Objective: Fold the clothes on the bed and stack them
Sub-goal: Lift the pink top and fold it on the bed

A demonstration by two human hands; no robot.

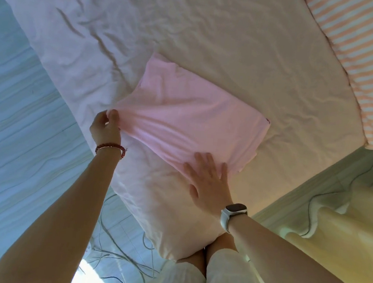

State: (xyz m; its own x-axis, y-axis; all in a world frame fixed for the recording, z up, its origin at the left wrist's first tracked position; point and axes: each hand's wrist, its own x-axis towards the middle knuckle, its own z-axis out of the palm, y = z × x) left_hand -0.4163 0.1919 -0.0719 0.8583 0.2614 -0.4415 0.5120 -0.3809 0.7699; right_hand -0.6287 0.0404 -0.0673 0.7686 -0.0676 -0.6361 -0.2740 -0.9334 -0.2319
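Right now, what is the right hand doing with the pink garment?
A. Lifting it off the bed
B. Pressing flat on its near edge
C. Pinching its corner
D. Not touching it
B: the right hand lies with straight fingers flat on the pink garment, while the left hand pinches its corner.

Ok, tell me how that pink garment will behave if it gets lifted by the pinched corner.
The pink garment is probably floppy: it ripples into soft folds where the left hand pinches its corner. It likely weighs little, since that pinch alone raises the edge. It may slide on the bed sheet, which could be why the right hand presses it flat.
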